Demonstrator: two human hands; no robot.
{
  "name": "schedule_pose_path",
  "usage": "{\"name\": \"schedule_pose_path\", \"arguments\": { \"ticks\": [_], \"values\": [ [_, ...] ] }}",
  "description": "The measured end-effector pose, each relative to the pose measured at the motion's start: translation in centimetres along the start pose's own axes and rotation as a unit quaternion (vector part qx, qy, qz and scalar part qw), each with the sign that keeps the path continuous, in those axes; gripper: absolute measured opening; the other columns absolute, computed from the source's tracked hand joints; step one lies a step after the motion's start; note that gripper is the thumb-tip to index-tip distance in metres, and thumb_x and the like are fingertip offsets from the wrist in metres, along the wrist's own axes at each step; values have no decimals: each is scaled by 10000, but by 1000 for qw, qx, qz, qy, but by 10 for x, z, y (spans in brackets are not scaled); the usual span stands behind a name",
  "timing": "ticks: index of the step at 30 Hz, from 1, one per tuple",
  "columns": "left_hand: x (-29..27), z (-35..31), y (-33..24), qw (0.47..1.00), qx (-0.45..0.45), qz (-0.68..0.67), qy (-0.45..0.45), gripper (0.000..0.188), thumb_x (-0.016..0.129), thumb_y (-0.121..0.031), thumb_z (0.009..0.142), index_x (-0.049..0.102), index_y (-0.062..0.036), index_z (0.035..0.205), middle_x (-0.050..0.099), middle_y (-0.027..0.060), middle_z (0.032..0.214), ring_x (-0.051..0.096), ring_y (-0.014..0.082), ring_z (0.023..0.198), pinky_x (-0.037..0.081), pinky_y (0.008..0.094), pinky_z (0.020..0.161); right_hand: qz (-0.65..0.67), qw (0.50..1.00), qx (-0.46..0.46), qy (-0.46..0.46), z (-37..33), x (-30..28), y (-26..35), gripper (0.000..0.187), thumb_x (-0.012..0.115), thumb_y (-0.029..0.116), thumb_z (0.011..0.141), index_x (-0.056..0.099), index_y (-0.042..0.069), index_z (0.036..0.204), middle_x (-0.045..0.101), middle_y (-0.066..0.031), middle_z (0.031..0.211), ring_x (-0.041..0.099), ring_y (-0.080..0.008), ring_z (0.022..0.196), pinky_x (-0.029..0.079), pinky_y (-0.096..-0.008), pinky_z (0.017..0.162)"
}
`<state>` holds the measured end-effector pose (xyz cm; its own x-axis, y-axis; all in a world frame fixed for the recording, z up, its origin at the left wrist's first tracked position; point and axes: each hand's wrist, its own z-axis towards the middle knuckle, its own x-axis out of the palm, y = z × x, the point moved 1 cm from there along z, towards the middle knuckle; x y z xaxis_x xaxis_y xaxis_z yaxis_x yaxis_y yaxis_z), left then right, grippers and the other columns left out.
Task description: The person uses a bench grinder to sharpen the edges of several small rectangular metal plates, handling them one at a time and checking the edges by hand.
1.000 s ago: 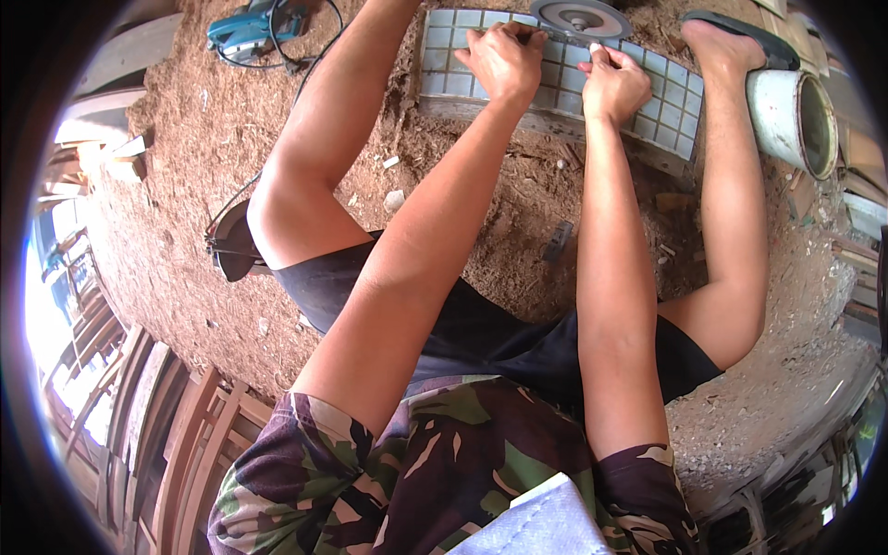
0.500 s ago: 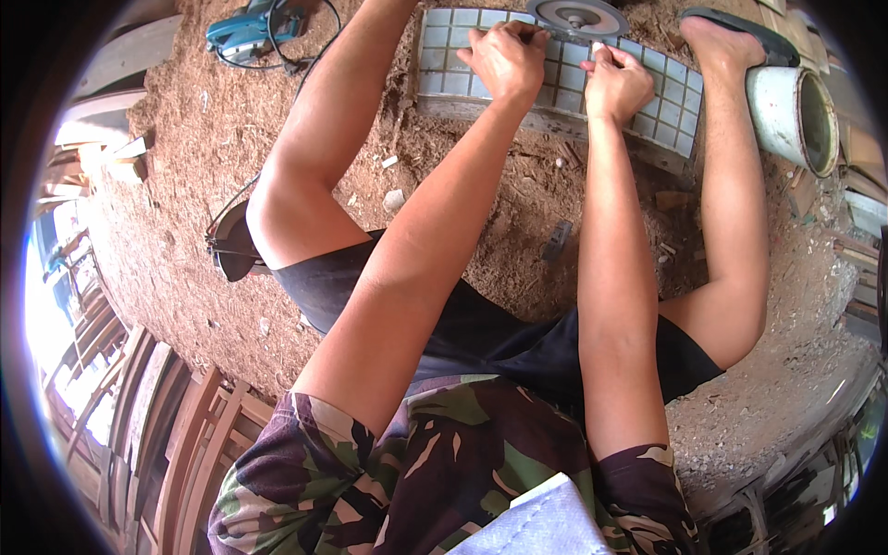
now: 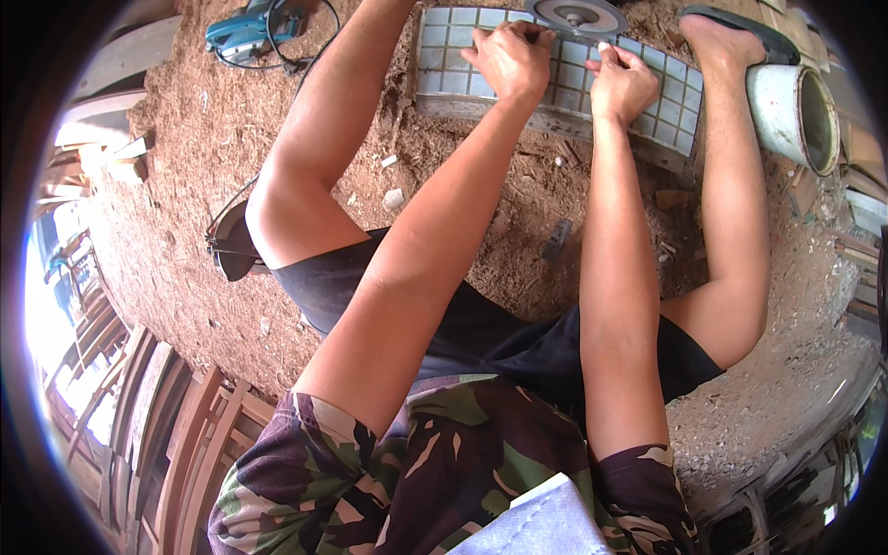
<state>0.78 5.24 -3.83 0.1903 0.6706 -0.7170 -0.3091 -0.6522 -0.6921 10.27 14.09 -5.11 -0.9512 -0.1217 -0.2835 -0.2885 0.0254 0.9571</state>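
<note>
A round grey disc [image 3: 603, 18] with a hub at its centre sits at the far edge of a white-tiled slab [image 3: 453, 57]. My left hand [image 3: 514, 63] is over the tiles by the disc's near left side, its fingers curled and pinched. To the right, my right hand [image 3: 623, 85] is closed too, with thumb and fingertips together near the disc's rim. Whatever lies between the fingertips of either hand is too small or hidden to name. Both hands are just above or on the tiles; I cannot tell which.
A blue power tool [image 3: 248, 35] with a black cable lies at the far left. A white bucket [image 3: 775, 111] rests on its side beside my right foot [image 3: 726, 44]. Wood shavings cover the ground, and timber strips [image 3: 190, 444] are stacked at the lower left.
Both hands have shifted slightly to the right. The small whitish spot at my right fingertips shows less. The disc and slab look unmoved.
</note>
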Motion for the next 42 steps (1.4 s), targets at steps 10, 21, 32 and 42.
{"name": "schedule_pose_path", "arguments": {
  "ticks": [10, 21, 32, 42],
  "values": [
    [9, -6, -7, 1000, 0, 18, -5, 166, 873, -327, 793, 843, -171, 842, 781, 10, 874, 579, 275, 1081, 318, 499, 1058, -14, 1000, 4, -1, 4, -11, 1, 135, 779, 83, 914, 793, -43, 960, 779, -139, 767, 766, -178, 637, 586, -290, 627],
    [16, -11, -13, 1000, 7, 18, -8, 163, 869, -327, 793, 835, -172, 831, 775, -3, 923, 574, 268, 1065, 317, 502, 1034, -14, 1000, 1, -5, 11, -18, -2, 132, 775, 84, 920, 794, -39, 962, 776, -139, 762, 764, -173, 639, 584, -289, 630],
    [22, -15, -17, 1000, -9, 21, -6, 250, 827, -436, 837, 843, -191, 889, 767, 2, 796, 556, 263, 1104, 300, 513, 1104, -13, 1000, 3, -12, 13, -25, 3, 117, 775, 53, 913, 789, -56, 950, 772, -150, 764, 758, -178, 632, 579, -285, 596],
    [25, -21, -24, 1000, -5, 8, -22, 198, 840, -348, 806, 833, -157, 856, 767, 12, 968, 549, 285, 1082, 308, 509, 1017, -3, 1000, -3, -20, 14, -29, 1, 110, 768, 37, 914, 785, -63, 958, 770, -146, 778, 752, -175, 619, 575, -278, 586]
  ]
}}
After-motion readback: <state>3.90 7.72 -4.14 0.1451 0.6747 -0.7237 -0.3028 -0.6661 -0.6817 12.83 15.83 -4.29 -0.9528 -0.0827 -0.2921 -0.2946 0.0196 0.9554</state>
